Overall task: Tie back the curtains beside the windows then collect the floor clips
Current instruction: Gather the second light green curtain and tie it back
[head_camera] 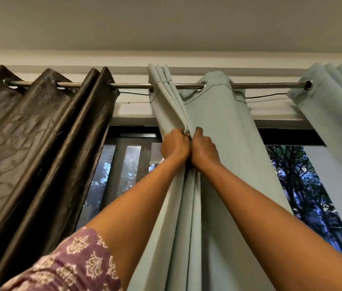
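Curtain folds of the pale green curtain hang from the metal rod above the window, and we have them bunched high up: our left hand and right hand sit knuckle to knuckle, fingers curled tight round the gathered pleats. If we tug downward too hard, we judge the eyelets could bind on the rod or strain it. Loosening either hand would probably let the pleats fan out. Just left hangs the dark brown curtain; another pale panel hangs right. No clips show.
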